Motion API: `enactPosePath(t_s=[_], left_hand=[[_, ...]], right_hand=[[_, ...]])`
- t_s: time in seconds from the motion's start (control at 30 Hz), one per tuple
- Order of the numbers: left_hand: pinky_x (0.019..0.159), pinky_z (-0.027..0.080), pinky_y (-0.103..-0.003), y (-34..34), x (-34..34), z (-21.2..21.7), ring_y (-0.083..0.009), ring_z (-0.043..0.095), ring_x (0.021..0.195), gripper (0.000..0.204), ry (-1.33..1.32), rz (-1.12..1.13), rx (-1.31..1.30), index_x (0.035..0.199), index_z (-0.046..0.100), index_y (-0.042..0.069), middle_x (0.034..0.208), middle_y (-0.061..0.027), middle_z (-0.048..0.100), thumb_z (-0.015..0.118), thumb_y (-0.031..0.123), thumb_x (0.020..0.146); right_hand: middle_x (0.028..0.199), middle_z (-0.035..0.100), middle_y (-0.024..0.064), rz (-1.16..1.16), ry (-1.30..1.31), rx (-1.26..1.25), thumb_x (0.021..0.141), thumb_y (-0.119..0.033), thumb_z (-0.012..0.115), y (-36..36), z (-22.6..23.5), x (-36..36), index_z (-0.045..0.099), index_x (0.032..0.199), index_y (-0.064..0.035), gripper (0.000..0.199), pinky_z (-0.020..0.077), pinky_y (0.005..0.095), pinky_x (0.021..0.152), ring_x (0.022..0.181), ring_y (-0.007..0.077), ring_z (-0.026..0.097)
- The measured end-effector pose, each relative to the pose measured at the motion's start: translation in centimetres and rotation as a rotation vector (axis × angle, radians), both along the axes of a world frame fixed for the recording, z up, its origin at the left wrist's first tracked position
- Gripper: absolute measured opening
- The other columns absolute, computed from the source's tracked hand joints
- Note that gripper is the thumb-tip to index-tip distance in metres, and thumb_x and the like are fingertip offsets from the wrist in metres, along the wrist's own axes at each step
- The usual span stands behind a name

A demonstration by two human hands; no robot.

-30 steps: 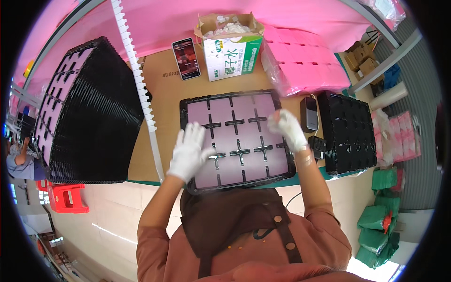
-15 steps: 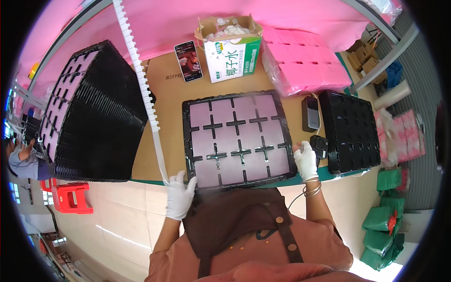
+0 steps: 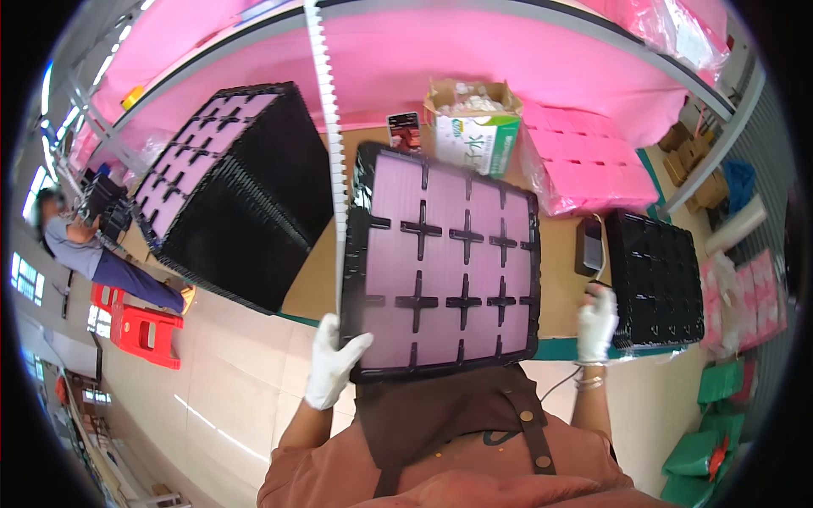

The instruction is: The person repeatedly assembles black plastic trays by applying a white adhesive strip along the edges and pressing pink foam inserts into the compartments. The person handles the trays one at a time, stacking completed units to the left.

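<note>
Two gloved hands on the job: left hand (image 3: 333, 366) grips the lower-left corner of the black compartment tray (image 3: 440, 267) with pink sheets in its cells, lifted and tilted off the workbench (image 3: 315, 271). Right hand (image 3: 596, 322) sits at its right edge (cannot tell if it grips; fingers hidden). Likely mid-lift; a move to the tall tray stack (image 3: 233, 190) would need level carry. Tray's near edge hides the bench below.

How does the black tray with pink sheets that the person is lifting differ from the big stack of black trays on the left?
The lifted black tray with pink sheets is a single tray, gripped at its lower corner by the gloved left hand; the tall stack of black trays is many layers deep and nobody touches it. The single tray is raised off the brown table; the stack rests there. Both show pink panels parted by black crosses.
</note>
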State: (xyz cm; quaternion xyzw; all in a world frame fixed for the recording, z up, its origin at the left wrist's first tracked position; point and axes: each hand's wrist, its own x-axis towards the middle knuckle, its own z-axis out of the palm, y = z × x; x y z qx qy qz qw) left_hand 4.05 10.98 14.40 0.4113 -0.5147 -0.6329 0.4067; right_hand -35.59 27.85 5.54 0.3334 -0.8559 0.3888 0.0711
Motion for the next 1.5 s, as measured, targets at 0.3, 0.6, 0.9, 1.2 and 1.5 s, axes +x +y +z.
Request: enactPosePath(t_s=[0.3,0.6,0.9,1.2,1.5], left_hand=[[0.106,0.035,-0.037,-5.3,14.2,11.1,-0.0212,0.046,0.125,0.048,-0.219,0.77,-0.758,0.133,0.054,0.003,0.135,-0.012,0.05,0.062,0.017,0.087],[0.107,0.034,-0.032,-20.3,27.0,12.5,-0.0184,0.047,0.122,0.059,-0.916,0.691,-1.079,0.129,0.054,0.005,0.131,-0.0071,0.05,0.049,-0.021,0.076],[0.044,0.028,-0.023,-23.2,22.6,12.4,-0.0048,0.042,0.049,0.011,-0.08,0.729,-0.131,0.078,0.062,0.023,0.064,0.01,0.05,0.071,0.03,0.078],[0.045,0.038,-0.023,-25.7,23.9,12.4,-0.0069,0.051,0.053,0.014,-0.165,0.741,-0.097,0.084,0.061,0.018,0.067,0.0062,0.052,0.067,0.031,0.082],[0.053,0.052,-0.031,-26.8,25.4,12.2,-0.0168,0.062,0.055,0.008,-0.143,0.728,-0.117,0.083,0.059,0.015,0.067,-0.0004,0.062,0.065,0.021,0.083]], right_hand=[[0.125,0.053,0.0292,-1.283,0.328,0.067,0.085,-0.054,0.064,22.6,-1.7,-19.8,0.046,0.127,0.0111,0.08,0.0426,0.0486,0.1,0.115,0.0429,0.053],[0.144,0.047,0.0076,-0.26,-0.971,-1.128,0.092,-0.069,0.033,25.9,-7.6,-26.9,0.043,0.143,-0.0091,0.079,0.0383,0.046,0.107,0.129,0.0309,0.046],[0.142,0.049,0.0111,-0.699,-0.958,-0.854,0.082,-0.078,0.04,29.7,-5.6,-31.9,0.044,0.142,-0.0039,0.096,0.0346,0.0443,0.11,0.126,0.0311,0.049],[0.137,0.053,0.0147,-1.035,-0.715,-0.44,0.078,-0.078,0.048,28.5,-7.5,-33.8,0.048,0.136,0.0033,0.1,0.0364,0.0384,0.109,0.122,0.0281,0.053],[0.138,0.053,0.0118,-0.696,-0.93,-0.611,0.081,-0.074,0.051,32.0,-9.1,-36.3,0.044,0.142,-0.0031,0.093,0.0352,0.0442,0.11,0.124,0.0294,0.052]])
